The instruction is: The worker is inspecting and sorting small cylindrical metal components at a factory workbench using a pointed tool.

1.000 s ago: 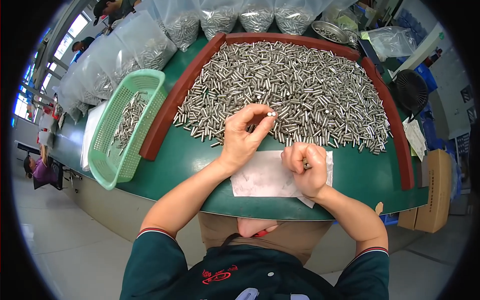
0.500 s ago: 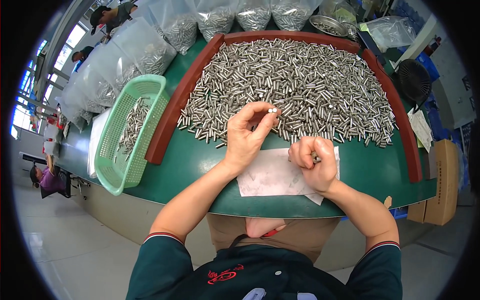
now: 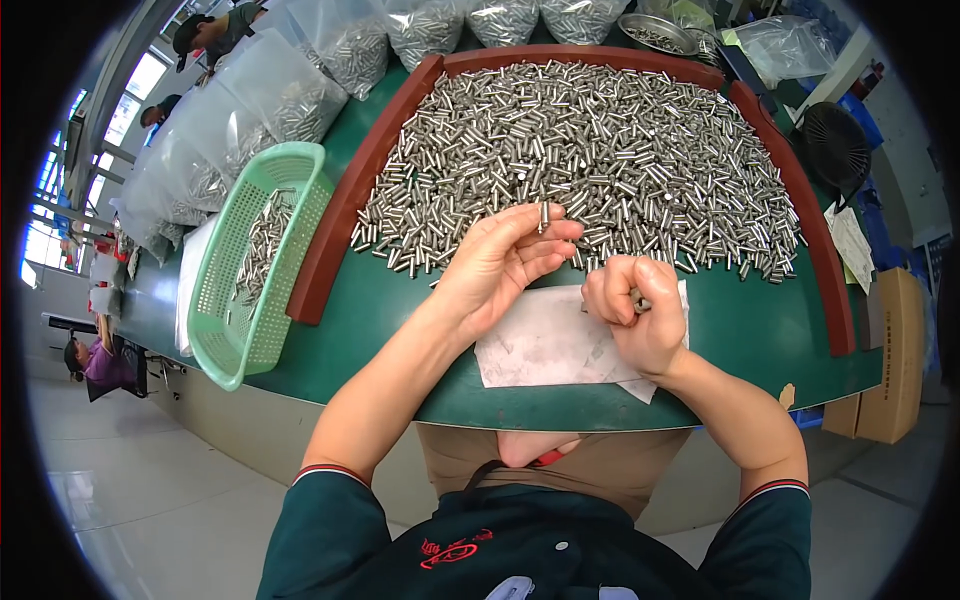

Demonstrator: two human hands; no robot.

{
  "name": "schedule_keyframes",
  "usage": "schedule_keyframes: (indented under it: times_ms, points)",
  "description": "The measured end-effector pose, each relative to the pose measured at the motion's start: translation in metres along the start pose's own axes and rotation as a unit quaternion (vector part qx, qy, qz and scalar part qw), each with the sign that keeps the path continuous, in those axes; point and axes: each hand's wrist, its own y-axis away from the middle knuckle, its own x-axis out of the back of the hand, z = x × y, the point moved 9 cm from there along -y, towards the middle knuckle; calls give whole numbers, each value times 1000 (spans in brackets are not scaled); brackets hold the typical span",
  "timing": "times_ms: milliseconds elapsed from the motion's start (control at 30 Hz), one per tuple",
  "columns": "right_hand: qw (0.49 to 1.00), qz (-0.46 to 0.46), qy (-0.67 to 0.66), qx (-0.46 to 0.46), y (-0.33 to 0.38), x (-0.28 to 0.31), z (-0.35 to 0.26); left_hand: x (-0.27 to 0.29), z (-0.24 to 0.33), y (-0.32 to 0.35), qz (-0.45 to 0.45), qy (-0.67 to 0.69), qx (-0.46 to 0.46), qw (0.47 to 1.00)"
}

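My left hand (image 3: 490,265) is turned partly palm up at the near edge of a wide heap of small metal pins (image 3: 590,150). Its fingers are curled, and a short shiny metal pin (image 3: 544,216) is pinched at the fingertips. Closed into a fist, my right hand (image 3: 640,315) is a little to the right and nearer to me. Ends of metal pins (image 3: 639,300) show in the fist's opening; how many it holds is hidden. A stained white cloth (image 3: 545,345) lies on the green table beneath both hands.
A dark red wooden frame (image 3: 335,240) borders the heap. Left of it is a green basket (image 3: 212,325) with pins inside. Filled plastic bags (image 3: 300,100) line the back and left; a metal bowl (image 3: 658,35) and black fan (image 3: 835,145) are at right. Other people (image 3: 215,35) work at left.
My left hand has rolled palm up and its fingers have loosened; the pin now shows lengthwise rather than end-on. My right fist stays closed, shifted slightly. The whole view has tilted a little.
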Motion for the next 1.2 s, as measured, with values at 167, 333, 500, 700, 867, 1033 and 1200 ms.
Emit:
schedule_keyframes:
  times_ms: [167, 333, 500, 700, 867, 1033, 1200]
  points:
    - [1000, 4, -17, 3, -1, 0, 1, 4, -3, 0, 9, 9, 11, 1000]
    - [996, 33, -89, 6, -4, 6, 4, 10, 3, -3, 5, -6, -22, 1000]
    - [982, 93, -161, -29, -8, 19, 6, -19, 32, 10, 40, -529, -243, 812]
    - [967, 133, -204, -69, -8, 26, 12, -47, 20, 20, -19, -703, -369, 608]
    - [965, 151, -200, -78, -6, 28, 13, -53, 9, 16, -60, -745, -325, 580]
    - [968, 136, -197, -74, -7, 29, 13, -50, 8, 17, -48, -766, -320, 555]
    - [969, 137, -190, -78, -10, 28, 13, -54, 4, 13, -69, -803, -301, 510]
